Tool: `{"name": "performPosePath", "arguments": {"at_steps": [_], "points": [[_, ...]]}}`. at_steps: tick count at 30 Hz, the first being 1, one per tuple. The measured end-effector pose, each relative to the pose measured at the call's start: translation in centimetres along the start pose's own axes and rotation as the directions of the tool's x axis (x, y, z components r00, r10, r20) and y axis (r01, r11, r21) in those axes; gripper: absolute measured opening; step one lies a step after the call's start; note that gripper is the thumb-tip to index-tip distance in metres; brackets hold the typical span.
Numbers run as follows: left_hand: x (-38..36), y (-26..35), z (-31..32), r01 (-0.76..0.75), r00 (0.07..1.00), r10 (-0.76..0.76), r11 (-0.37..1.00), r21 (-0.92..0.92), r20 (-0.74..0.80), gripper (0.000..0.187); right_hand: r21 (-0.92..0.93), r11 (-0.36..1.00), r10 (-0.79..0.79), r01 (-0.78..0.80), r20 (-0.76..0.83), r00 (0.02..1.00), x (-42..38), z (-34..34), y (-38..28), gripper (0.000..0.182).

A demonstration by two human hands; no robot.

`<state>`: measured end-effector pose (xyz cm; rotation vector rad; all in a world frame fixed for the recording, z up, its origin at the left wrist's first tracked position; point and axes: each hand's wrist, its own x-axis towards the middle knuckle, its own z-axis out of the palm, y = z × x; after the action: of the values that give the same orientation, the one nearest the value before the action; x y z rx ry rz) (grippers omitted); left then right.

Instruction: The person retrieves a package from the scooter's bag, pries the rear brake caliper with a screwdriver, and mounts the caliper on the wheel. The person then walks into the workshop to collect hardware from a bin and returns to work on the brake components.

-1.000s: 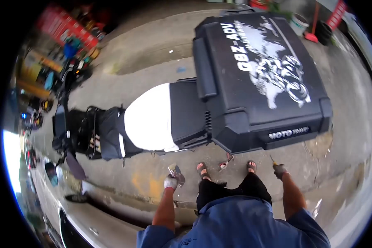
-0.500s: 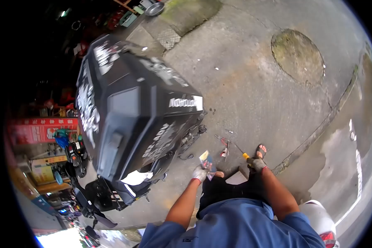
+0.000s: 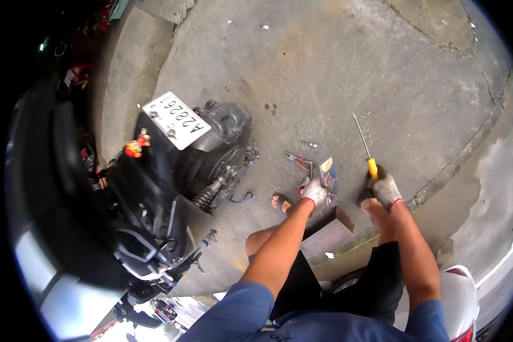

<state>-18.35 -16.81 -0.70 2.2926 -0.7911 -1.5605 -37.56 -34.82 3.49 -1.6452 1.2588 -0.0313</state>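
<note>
My left hand (image 3: 315,192), in a pale work glove, is closed on a flat colourful packet (image 3: 329,172) held low over the concrete. My right hand (image 3: 386,188), gloved too, grips a screwdriver (image 3: 373,167) by its yellow handle, with the long shaft pointing away from me. Just beyond my left hand, pliers with red handles (image 3: 295,159) lie on the ground. A small metal piece (image 3: 309,143), too small to name, lies a little farther off.
A scooter (image 3: 154,188) with a white licence plate (image 3: 176,120) stands on the left, its rear wheel and shock absorber exposed. An open box (image 3: 328,232) sits between my legs. Behind me on the right is a white vehicle (image 3: 459,296). A kerb-like edge (image 3: 439,176) crosses the concrete.
My view has tipped lower and closer to the ground as my body bends. Both hands have come down near the tools, still holding the packet and the screwdriver.
</note>
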Motion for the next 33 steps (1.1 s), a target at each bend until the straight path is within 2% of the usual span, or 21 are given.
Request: {"name": "performPosePath", "arguments": {"at_steps": [2, 3, 4, 6, 8, 10, 11, 12, 15, 16, 17, 18, 20, 21, 22, 26, 27, 28, 30, 32, 33], "points": [[1.5, 2.8, -1.5, 0.068, 0.996, -0.05, 0.958, -0.277, 0.071, 0.041, 0.174, 0.935, 0.235, -0.309, 0.351, 0.907, 2.8, -0.5, -3.3, 0.034], [4.3, -1.3, 0.6, 0.009, 1.0, -0.007, 0.991, -0.132, 0.019, 0.04, 0.059, 0.968, 0.204, -0.242, 0.373, 0.905, 4.0, -0.6, -4.6, 0.034], [5.8, -2.7, 1.5, 0.009, 1.0, -0.008, 0.99, -0.143, 0.01, 0.04, -0.053, 0.985, 0.172, -0.165, 0.394, 0.903, 5.3, -0.2, -5.1, 0.034], [9.1, -5.6, 3.0, 0.282, 0.956, -0.266, 0.949, 0.138, -0.125, 0.038, -0.122, 0.99, 0.109, -0.065, 0.4, 0.91, 7.6, 1.5, -4.2, 0.033], [11.5, -8.3, 3.7, 0.23, 0.959, -0.222, 0.973, 0.024, -0.177, 0.036, -0.276, 0.961, 0.16, -0.026, 0.473, 0.866, 9.1, 2.6, -5.8, 0.03], [12.1, -8.1, 2.8, 0.062, 0.948, -0.183, 0.909, -0.413, -0.261, 0.034, -0.318, 0.918, -0.072, 0.237, 0.455, 0.888, 8.6, 3.1, -8.4, 0.027], [15.7, -12.7, 5.0, -0.08, 0.908, -0.037, 0.963, -0.259, -0.418, 0.029, -0.301, 0.901, -0.156, 0.313, 0.448, 0.88, 8.0, 3.4, -9.5, 0.027], [17.7, -14.5, 5.8, -0.23, 0.857, 0.038, 0.921, -0.315, -0.513, 0.027, -0.282, 0.878, -0.239, 0.386, 0.441, 0.865, 7.4, 3.9, -10.3, 0.026], [20.8, -16.0, 5.1, -0.288, 0.804, -0.027, 0.857, -0.428, -0.594, 0.022, -0.287, 0.801, -0.39, 0.525, 0.417, 0.821, 4.9, 6.0, -12.1, 0.027], [21.4, -15.8, 4.4, -0.305, 0.815, -0.172, 0.684, -0.663, -0.553, 0.02, -0.248, 0.739, -0.506, 0.626, 0.41, 0.759, 4.2, 6.9, -12.5, 0.026], [21.6, -15.4, 3.7, -0.313, 0.837, -0.289, 0.445, -0.839, -0.465, 0.018, -0.262, 0.718, -0.507, 0.645, 0.439, 0.742, 3.5, 7.6, -13.1, 0.027], [20.4, -14.5, 2.3, -0.406, 0.832, -0.271, 0.298, -0.864, -0.484, 0.014, -0.276, 0.695, -0.505, 0.664, 0.469, 0.725, 2.9, 8.3, -13.7, 0.027], [17.8, -13.4, -0.7, -0.473, 0.787, -0.371, 0.153, -0.868, -0.494, 0.016, -0.33, 0.654, -0.476, 0.681, 0.52, 0.709, 2.6, 9.8, -14.2, 0.028], [16.8, -14.4, -1.9, -0.487, 0.781, -0.364, 0.151, -0.86, -0.507, 0.017, -0.377, 0.644, -0.457, 0.666, 0.509, 0.73, 2.2, 10.4, -14.4, 0.028], [16.1, -15.0, -2.9, -0.525, 0.768, -0.441, -0.021, -0.851, -0.464, 0.018, -0.422, 0.632, -0.441, 0.649, 0.493, 0.75, 1.7, 10.9, -14.6, 0.029], [14.4, -20.5, -5.0, -0.643, 0.745, -0.474, -0.325, -0.694, -0.469, 0.031, -0.486, 0.582, -0.412, 0.652, 0.516, 0.751, 0.5, 10.9, -13.1, 0.031], [13.8, -21.5, -5.1, -0.672, 0.726, -0.493, -0.355, -0.65, -0.48, 0.043, -0.515, 0.579, -0.381, 0.632, 0.515, 0.768, 0.2, 10.6, -12.7, 0.031], [13.6, -22.2, -5.2, -0.679, 0.722, -0.493, -0.372, -0.633, -0.485, 0.043, -0.543, 0.575, -0.352, 0.612, 0.511, 0.784, -0.2, 10.2, -12.4, 0.031], [12.2, -22.3, -5.7, -0.746, 0.633, -0.599, -0.303, -0.593, -0.49, 0.048, -0.571, 0.546, -0.353, 0.613, 0.507, 0.786, -1.3, 9.4, -12.0, 0.032], [11.3, -22.0, -6.1, -0.759, 0.632, -0.588, -0.338, -0.557, -0.504, 0.052, -0.595, 0.613, -0.257, 0.52, 0.472, 0.843, -2.2, 8.5, -11.3, 0.034], [11.0, -21.7, -6.4, -0.791, 0.595, -0.59, -0.309, -0.528, -0.546, 0.053, -0.589, 0.616, -0.274, 0.523, 0.462, 0.843, -2.4, 8.1, -10.7, 0.035]]}}
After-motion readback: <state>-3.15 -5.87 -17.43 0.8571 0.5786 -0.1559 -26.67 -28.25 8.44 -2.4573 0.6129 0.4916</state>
